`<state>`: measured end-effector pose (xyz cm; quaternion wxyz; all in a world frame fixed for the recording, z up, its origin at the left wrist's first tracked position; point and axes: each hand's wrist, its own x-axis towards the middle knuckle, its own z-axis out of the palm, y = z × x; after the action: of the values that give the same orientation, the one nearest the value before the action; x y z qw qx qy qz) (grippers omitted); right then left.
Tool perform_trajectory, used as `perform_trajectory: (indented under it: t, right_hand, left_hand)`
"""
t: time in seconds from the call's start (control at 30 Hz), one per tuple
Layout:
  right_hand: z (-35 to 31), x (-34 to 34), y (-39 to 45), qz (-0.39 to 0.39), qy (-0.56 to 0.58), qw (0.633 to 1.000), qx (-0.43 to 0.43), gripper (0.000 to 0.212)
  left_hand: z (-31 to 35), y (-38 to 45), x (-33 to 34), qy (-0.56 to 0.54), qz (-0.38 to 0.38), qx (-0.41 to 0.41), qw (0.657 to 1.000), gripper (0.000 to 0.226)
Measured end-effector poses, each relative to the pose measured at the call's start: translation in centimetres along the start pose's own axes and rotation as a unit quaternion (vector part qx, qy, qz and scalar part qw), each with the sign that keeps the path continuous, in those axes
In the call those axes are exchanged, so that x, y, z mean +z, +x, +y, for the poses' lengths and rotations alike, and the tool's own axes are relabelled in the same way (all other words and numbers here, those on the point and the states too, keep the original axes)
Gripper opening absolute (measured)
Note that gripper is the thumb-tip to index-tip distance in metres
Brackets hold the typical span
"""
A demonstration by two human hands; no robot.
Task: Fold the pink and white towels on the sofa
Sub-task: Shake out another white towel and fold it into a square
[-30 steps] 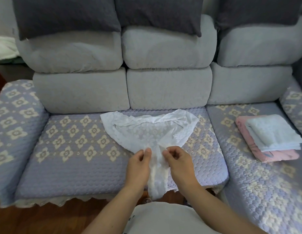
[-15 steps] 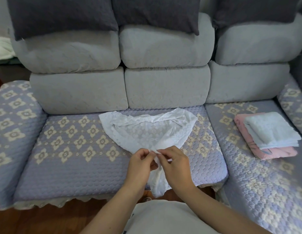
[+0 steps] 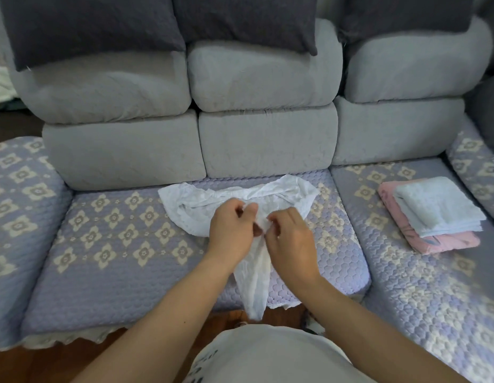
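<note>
A thin white towel [image 3: 190, 208] lies crumpled on the middle seat of the sofa [image 3: 102, 244], with one end hanging over the front edge. My left hand [image 3: 230, 230] and my right hand [image 3: 291, 240] are close together over its middle, and each pinches a bunch of the cloth. On the right seat a folded white towel [image 3: 439, 208] rests on top of a folded pink towel [image 3: 444, 241].
Grey back cushions [image 3: 262, 139] rise behind the seat, with dark pillows [image 3: 240, 17] on top. The padded armrest [image 3: 16, 189] closes the left side. Wooden floor [image 3: 33, 360] shows below the seat's front edge.
Both hands have moved up the white towel, away from me, and closed in on its middle. The cloth is more gathered between them.
</note>
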<state>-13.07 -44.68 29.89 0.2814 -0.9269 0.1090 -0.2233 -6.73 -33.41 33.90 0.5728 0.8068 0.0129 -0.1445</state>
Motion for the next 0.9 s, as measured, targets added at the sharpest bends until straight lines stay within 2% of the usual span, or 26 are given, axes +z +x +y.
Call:
perform_trajectory:
  t: [0.07, 0.13, 0.27, 0.37, 0.4, 0.5, 0.57, 0.67, 0.77, 0.83, 0.9]
  right_hand:
    - [0.7, -0.5, 1.6, 0.004, -0.027, 0.995, 0.101, 0.010]
    - [1.5, -1.2, 3.0, 0.004, -0.018, 0.987, 0.162, 0.012]
    - [1.7, -2.2, 3.8, -0.088, 0.162, 0.971, 0.154, 0.036]
    - [2.0, -1.8, 2.5, -0.135, 0.199, 0.955, 0.172, 0.052]
    - [2.3, -1.6, 2.2, -0.146, 0.186, 0.955, 0.179, 0.048]
    - [2.7, -1.0, 2.4, -0.149, 0.167, 0.958, 0.177, 0.018]
    - [2.3, -0.9, 3.4, -0.128, 0.189, 0.956, 0.181, 0.018]
    - [2.2, -1.5, 5.6, -0.042, 0.204, 0.955, 0.211, 0.018]
    - [4.0, -3.1, 7.1, 0.032, 0.143, 0.972, 0.184, 0.024]
    - [6.0, -4.2, 7.4, 0.031, 0.053, 0.988, 0.142, 0.025]
    - [8.4, -5.1, 7.1, 0.004, -0.049, 0.989, 0.136, 0.023]
  left_hand:
    - [2.0, 0.0, -0.2, -0.049, -0.005, 0.040, 0.998, 0.027]
    - [3.6, 0.1, -0.5, -0.115, -0.018, 0.049, 0.992, 0.028]
    - [5.9, 0.5, -1.3, -0.185, -0.070, 0.027, 0.980, 0.028]
    - [7.4, 0.5, -1.6, -0.190, -0.082, 0.028, 0.978, 0.025]
    - [8.0, 0.5, -1.8, -0.197, -0.089, 0.032, 0.976, 0.025]
    - [10.3, 0.7, -2.1, -0.207, -0.119, 0.068, 0.969, 0.025]
    - [12.0, 0.9, -2.5, -0.207, -0.139, 0.101, 0.963, 0.022]
    - [14.6, 1.4, -3.2, -0.226, -0.140, 0.132, 0.955, 0.025]
    - [16.4, 2.7, -4.3, -0.264, -0.085, 0.146, 0.950, 0.027]
    - [16.9, 3.7, -5.3, -0.300, -0.038, 0.139, 0.943, 0.027]
    - [16.9, 4.8, -5.9, -0.327, -0.006, 0.126, 0.937, 0.027]
